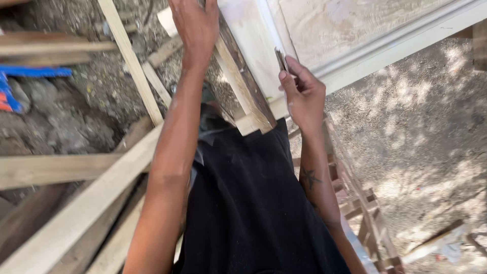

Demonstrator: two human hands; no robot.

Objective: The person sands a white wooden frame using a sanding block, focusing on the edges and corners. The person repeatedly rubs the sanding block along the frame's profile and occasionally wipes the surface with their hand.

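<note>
Head view, scraper point(280, 59) pinched in right fingers point(294, 76)

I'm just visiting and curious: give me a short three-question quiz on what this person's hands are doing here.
1. True or false: the left hand rests on a wooden batten that leans against the white moulded panel.
2. What does the right hand hold? A) a thin flat tool, B) a bucket, C) a rope.
3. Fill in: the tool touches the panel's ____ edge, pale or dark?

Key: 1 true; 2 A; 3 pale.
</note>
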